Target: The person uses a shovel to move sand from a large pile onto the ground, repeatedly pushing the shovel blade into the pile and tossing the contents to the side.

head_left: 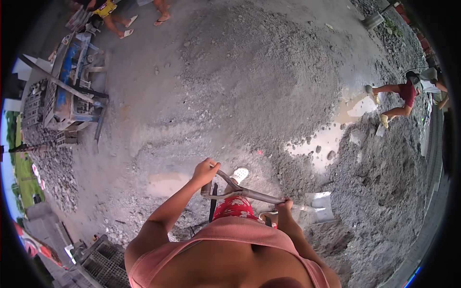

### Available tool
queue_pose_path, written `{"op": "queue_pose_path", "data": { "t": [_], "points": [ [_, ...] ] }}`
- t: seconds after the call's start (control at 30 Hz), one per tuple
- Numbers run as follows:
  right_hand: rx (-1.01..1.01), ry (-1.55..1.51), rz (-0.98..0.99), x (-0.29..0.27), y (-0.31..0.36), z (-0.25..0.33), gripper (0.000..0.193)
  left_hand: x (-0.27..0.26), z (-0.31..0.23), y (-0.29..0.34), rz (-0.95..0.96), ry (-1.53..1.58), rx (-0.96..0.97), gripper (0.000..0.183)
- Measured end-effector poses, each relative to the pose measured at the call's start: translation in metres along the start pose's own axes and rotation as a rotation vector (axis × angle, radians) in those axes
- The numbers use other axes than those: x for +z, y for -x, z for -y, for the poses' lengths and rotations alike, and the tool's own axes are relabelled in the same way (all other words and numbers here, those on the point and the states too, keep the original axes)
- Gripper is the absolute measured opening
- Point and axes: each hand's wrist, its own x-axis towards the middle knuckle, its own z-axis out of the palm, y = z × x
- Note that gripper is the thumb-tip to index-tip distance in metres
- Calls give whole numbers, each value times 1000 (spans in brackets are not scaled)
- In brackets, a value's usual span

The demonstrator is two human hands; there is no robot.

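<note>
My left hand (pixel 205 171) is closed around the grip at the top end of a shovel (pixel 259 196). Lower down the shaft, my right hand (pixel 284 204) is wrapped round it near the socket. The shovel lies across in front of my legs, with its pale metal blade (pixel 324 207) pointing right. Its blade rests at the edge of a heap of wet grey gravel (pixel 370 192); whether the tip is dug in, I cannot tell.
A muddy puddle (pixel 317 149) lies beyond the blade. On the right, a person in dark red shorts (pixel 408 96) stands by the gravel. A block-making frame or bench (pixel 67 91) stands left. Another shovel (pixel 373 20) is far right. People's legs (pixel 115 24) show far left.
</note>
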Motion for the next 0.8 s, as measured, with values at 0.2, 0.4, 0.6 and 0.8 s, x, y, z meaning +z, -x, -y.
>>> {"op": "queue_pose_path", "data": {
  "t": [0.2,0.4,0.6,0.8],
  "points": [
    [85,-398,-104,-167,-33,46,6,94,-121,3,225,-145,347,32],
    [42,-692,-66,-223,-20,41,9,145,-183,6,481,-60,962,22],
    [-25,-737,4,-177,-2,38,13,140,-219,16,852,119,890,33],
    [-60,-939,-20,-176,-8,24,15,135,-238,73,1182,191,1114,36]
  ]
}}
